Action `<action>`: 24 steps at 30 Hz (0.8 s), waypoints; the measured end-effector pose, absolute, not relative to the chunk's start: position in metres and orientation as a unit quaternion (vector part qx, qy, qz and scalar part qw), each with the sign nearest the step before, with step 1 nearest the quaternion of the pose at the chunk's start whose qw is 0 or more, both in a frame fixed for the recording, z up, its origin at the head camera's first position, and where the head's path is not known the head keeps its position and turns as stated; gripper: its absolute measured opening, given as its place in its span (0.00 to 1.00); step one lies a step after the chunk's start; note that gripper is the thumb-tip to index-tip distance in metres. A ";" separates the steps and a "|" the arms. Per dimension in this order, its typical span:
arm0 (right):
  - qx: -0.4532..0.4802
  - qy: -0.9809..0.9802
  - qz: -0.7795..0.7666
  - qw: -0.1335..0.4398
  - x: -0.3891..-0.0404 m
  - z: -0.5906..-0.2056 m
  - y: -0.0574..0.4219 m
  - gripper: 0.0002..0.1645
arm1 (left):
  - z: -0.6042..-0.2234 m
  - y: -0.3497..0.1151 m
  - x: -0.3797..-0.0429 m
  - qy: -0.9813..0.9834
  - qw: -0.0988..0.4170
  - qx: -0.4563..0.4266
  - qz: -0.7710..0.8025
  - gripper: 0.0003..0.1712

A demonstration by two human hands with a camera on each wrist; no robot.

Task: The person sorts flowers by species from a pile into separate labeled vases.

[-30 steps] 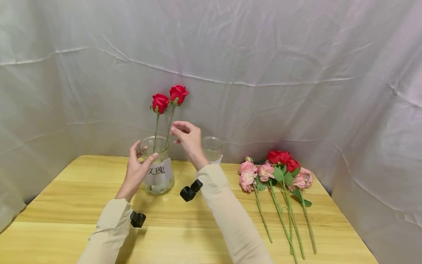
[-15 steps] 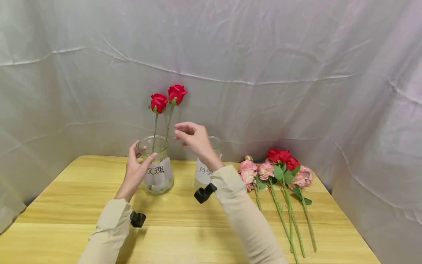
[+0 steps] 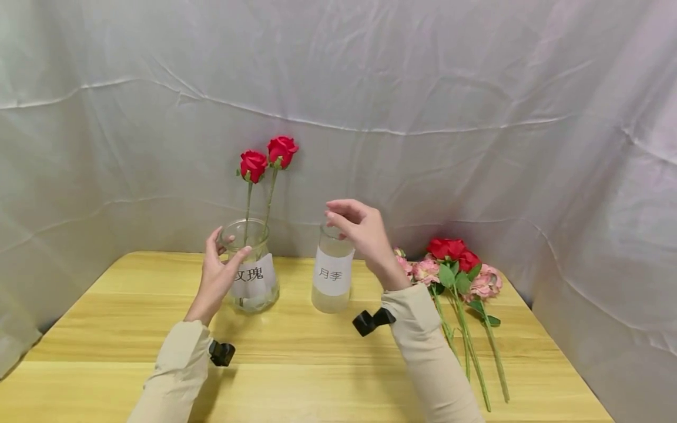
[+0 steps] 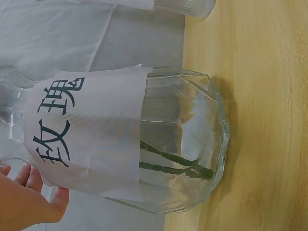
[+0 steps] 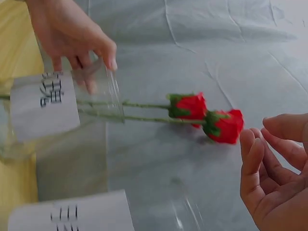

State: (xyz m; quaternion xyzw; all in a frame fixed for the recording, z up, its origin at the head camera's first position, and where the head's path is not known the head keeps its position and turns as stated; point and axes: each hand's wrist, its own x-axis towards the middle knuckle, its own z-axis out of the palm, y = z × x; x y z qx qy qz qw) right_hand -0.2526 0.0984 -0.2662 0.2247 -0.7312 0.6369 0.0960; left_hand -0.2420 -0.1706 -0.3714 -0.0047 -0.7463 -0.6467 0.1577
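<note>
My left hand grips the neck of a wide glass vase, fingers behind and thumb in front. A paper label with black characters is stuck on it. Two red roses, one lower and one higher, stand in this vase. Through the glass in the left wrist view, their green stems reach the base. My right hand holds nothing; its fingers are loosely bent in the air. In the head view it overlaps the rim of a narrower, labelled glass vase, right of the first.
On the right of the wooden table lie pink flowers and red flowers with long green stems. My right forearm hides part of them. A grey cloth hangs behind the table.
My right hand has moved away from the higher rose's stem to the right, uncovering the narrower vase and covering some pink flowers. My left hand stays on the wide vase.
</note>
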 end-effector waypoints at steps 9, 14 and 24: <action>0.178 -0.708 0.665 0.160 -0.243 -0.280 0.146 0.16 | -0.370 -0.168 -0.241 -0.740 0.171 0.001 -0.650 0.47; 0.162 -0.747 0.624 0.165 -0.244 -0.288 0.174 0.17 | -0.369 -0.168 -0.243 -0.737 0.172 0.004 -0.653 0.47; 0.119 -0.820 0.541 0.139 -0.250 -0.312 0.249 0.22 | -0.370 -0.168 -0.243 -0.738 0.160 0.010 -0.656 0.48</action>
